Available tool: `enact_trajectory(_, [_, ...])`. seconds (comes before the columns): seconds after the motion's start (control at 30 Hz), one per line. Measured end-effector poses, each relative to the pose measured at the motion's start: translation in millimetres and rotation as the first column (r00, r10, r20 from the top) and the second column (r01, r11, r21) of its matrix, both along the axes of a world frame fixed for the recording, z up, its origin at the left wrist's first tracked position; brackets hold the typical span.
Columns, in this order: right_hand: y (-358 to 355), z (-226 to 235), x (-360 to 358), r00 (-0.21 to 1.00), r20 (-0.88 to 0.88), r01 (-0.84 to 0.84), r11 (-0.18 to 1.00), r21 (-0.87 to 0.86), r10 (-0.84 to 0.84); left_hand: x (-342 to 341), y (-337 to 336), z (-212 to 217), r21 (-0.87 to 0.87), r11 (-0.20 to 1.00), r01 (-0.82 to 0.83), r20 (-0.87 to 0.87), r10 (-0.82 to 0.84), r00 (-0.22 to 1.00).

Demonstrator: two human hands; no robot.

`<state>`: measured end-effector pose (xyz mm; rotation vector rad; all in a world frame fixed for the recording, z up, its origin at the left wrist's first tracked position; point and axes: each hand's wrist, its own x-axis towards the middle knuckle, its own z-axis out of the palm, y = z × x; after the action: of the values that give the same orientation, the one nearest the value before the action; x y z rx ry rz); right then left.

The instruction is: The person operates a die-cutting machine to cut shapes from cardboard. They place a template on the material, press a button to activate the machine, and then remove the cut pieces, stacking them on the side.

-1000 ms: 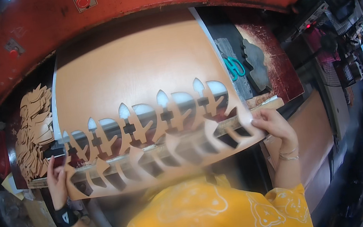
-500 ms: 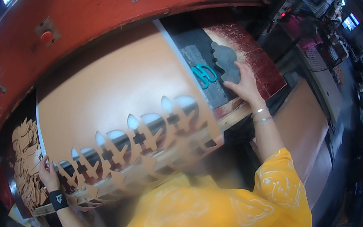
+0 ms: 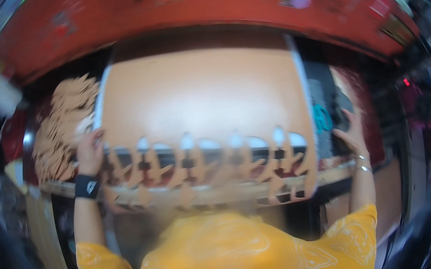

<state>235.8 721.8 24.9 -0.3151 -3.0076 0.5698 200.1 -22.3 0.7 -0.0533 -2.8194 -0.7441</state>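
Observation:
A broad tan sheet (image 3: pixel 203 89), leather-like, lies over a pale board on the bench. Its near strip is punched through with a row of pointed cut-outs, and the ragged edge hangs over the bench's front. My left hand (image 3: pixel 90 152), with a black wristband, has its fingers closed at the sheet's left edge. At the right, my right hand (image 3: pixel 355 136) grips a dark grey scalloped plate (image 3: pixel 343 104), thumb on the near side and fingers along its edge. Teal-handled scissors (image 3: pixel 321 117) lie just left of that plate. Motion blurs both hands somewhat.
Many cut tan pieces (image 3: pixel 61 129) are heaped left of the sheet. A red machine beam (image 3: pixel 229 1) with several buttons spans the far side. The wooden front edge (image 3: pixel 224 193) of the bench runs close to my body. Another tan sheet (image 3: pixel 388 192) sits lower right.
The view has swung, so the sheet and bench appear further right and more level. My left hand has moved a little up the sheet's left edge; my right hand stays at the grey plate.

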Motion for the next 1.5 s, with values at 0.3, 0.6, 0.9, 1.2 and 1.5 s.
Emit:
enact_trajectory(0.3, [-211,85,-20,0.982,-0.158,-0.179,0.751,-0.635,0.101,-4,-2,22,-0.072,0.977,0.202,-0.092,-0.208,0.974])
enact_trajectory(0.6, [-511,67,-90,0.846,-0.169,-0.533,0.782,-0.323,0.507,-16,-18,5,-0.011,0.942,0.336,-0.274,-0.326,0.905])
enact_trajectory(0.9, [-606,21,-114,0.841,-0.223,-0.505,0.863,-0.001,0.492,-15,-25,2,0.246,0.924,0.294,-0.232,-0.239,0.943])
enact_trajectory(1.2, [-612,19,-111,0.847,-0.196,-0.488,0.869,0.081,0.494,-15,-25,2,0.283,0.918,0.277,-0.223,-0.217,0.950])
enact_trajectory(1.5, [-561,37,-120,0.849,-0.200,-0.505,0.862,-0.036,0.489,-15,-27,13,0.215,0.930,0.298,-0.211,-0.253,0.944])
